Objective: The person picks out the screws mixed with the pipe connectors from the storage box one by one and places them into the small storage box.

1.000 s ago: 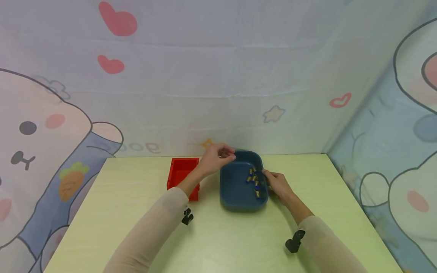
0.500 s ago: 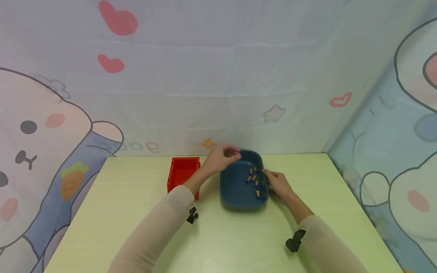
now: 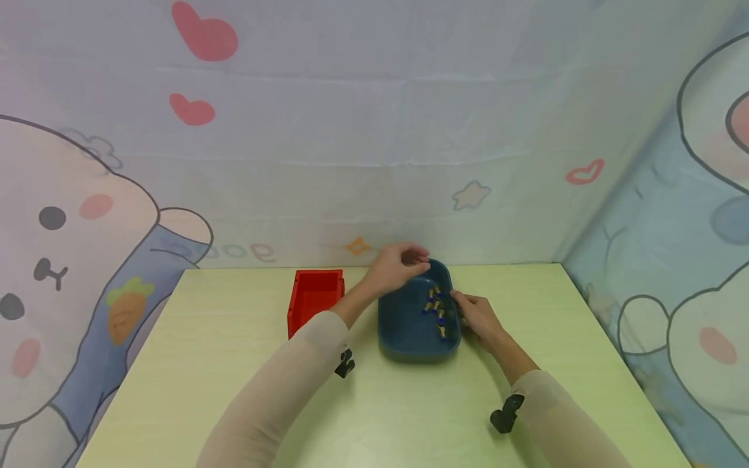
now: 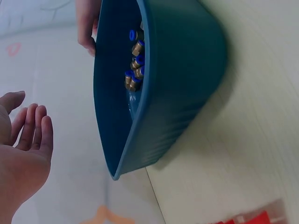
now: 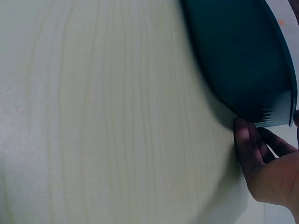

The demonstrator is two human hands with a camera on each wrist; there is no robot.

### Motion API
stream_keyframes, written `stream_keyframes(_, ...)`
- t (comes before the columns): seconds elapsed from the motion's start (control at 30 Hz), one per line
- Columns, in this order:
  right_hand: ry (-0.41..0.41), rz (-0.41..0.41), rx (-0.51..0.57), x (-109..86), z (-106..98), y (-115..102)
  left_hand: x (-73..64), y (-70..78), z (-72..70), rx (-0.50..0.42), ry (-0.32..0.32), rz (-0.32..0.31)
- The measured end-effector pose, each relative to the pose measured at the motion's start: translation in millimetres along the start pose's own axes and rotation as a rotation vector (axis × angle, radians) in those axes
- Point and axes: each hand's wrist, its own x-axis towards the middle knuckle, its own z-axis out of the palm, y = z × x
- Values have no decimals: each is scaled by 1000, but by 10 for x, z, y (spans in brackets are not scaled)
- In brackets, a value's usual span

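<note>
My left hand (image 3: 393,268) hovers over the far left part of a dark blue plastic bin (image 3: 404,325). In the left wrist view that hand (image 4: 29,156) holds nothing, its fingers loosely bent and the thumb apart from them. Several small brass push-in fittings (image 3: 441,331) with blue collars lie in the bin's right half; in the left wrist view the fittings (image 4: 136,63) show over the rim. My right hand (image 3: 476,316) grips the bin's right side, thumb at the rim. The right wrist view shows that hand's fingers (image 5: 244,137) against the lower outside wall.
A red plastic bin (image 3: 316,289) stands left of the blue one, partly hidden behind the left forearm. Both stand on a pale wood-grain table (image 3: 234,312). A printed cloth backdrop (image 3: 328,162) rises at the table's far edge.
My left hand has moved to the right, from the blue bin's left edge to over its far part. The right hand, both bins and the fittings stay in place.
</note>
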Motion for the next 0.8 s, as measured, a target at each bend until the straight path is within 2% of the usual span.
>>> stream_keyframes(0.23, 28, 10, -7, -44, -86, 45, 115, -14, 214, -31, -16, 46)
stream_keyframes(0.37, 34, 11, -6, -56, -96, 63, 145, -71, 301, -47, -14, 45)
stream_keyframes(0.53, 13, 0, 4, -57, -86, 37, 152, -103, 354, -65, -20, 1)
stream_keyframes(0.8, 17, 8, 2, -39, -59, -4, 165, -189, 446, -24, -5, -63)
